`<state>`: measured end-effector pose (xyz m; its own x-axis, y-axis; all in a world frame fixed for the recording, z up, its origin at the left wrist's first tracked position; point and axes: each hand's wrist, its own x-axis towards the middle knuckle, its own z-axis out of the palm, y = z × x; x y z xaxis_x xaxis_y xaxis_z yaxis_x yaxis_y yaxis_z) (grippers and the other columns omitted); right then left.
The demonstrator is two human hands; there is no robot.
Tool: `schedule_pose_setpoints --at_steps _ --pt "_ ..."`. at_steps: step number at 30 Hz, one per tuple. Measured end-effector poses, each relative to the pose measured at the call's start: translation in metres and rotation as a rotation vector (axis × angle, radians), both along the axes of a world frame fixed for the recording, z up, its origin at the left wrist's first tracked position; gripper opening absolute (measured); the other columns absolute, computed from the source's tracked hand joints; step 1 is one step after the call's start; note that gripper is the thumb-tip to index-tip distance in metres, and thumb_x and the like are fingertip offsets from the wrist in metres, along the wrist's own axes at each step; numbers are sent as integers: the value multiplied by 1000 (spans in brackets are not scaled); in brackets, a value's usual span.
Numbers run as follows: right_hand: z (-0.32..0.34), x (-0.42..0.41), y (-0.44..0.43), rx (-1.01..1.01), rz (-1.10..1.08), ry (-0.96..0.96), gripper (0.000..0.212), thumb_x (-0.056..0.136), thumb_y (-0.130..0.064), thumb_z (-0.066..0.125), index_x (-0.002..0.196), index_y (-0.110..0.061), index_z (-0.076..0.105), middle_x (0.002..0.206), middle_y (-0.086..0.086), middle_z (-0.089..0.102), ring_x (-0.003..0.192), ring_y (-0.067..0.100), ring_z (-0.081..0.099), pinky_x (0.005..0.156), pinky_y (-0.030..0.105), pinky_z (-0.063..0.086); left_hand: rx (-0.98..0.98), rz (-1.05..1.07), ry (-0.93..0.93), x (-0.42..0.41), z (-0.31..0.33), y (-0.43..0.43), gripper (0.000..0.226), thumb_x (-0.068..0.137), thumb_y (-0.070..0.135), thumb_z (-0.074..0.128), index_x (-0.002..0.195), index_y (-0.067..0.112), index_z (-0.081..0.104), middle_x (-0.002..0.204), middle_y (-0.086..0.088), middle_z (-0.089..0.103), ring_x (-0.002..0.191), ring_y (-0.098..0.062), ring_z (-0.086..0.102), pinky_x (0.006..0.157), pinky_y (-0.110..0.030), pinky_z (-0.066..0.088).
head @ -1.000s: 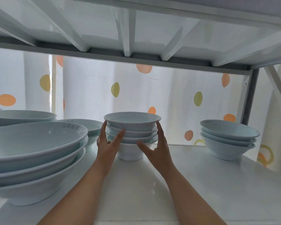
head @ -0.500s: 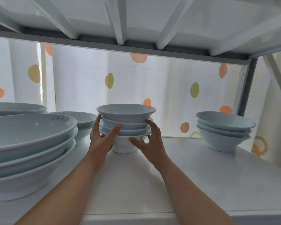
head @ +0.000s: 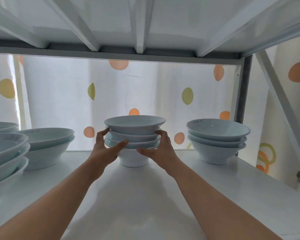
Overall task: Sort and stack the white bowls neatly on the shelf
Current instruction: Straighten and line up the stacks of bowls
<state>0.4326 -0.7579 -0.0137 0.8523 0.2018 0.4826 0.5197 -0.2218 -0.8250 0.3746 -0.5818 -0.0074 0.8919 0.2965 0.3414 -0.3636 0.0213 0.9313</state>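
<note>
A stack of several small white bowls (head: pixel 134 126) stands on the white shelf (head: pixel 145 196) at its middle, foot resting on the board. My left hand (head: pixel 105 150) grips the stack's left side, thumb under the lower rims and fingers on the upper ones. My right hand (head: pixel 160 149) clasps the right side the same way. A stack of three white bowls (head: pixel 217 135) sits to the right. Larger bowls (head: pixel 45 144) are stacked at the left, and a bigger stack (head: pixel 5 153) is nearest at the far left.
A shelf board with white ribs (head: pixel 140 23) hangs low overhead. A grey upright post (head: pixel 245 87) stands at the back right, with a slanted white brace (head: pixel 280 104) beside it. A dotted curtain (head: pixel 145 94) closes the back.
The view has shifted so the stack sits more to the right. Both hands have slid lower on the stack, thumbs now beneath the lower rims.
</note>
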Motion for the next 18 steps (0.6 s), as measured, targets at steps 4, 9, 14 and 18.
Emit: schedule_pose_setpoints --at_steps 4,9,14,18 --pt "0 5 -26 0 -15 -3 98 57 -37 84 135 -20 28 132 1 38 122 16 43 101 39 46 -2 4 0 10 -1 -27 73 79 17 73 136 34 30 95 16 41 102 -14 50 89 -34 48" --pt "4 8 -53 9 -27 9 90 66 -30 83 136 -21 27 126 -5 35 119 12 42 98 28 46 5 12 4 24 -1 -53 74 77 20 75 135 36 31 97 16 42 98 -10 52 86 -32 49" --pt "4 7 -64 24 -47 34 93 65 -32 83 138 -23 25 135 -2 36 124 14 40 95 24 42 53 14 41 33 -4 -64 79 73 27 79 134 39 30 120 5 38 115 -24 50 92 -39 50" --pt "3 4 -65 31 -62 27 91 68 -31 81 139 -23 25 137 -2 34 125 15 39 94 23 40 51 -9 54 30 -3 -66 80 74 28 77 136 39 28 119 8 37 117 -23 48 94 -39 49"
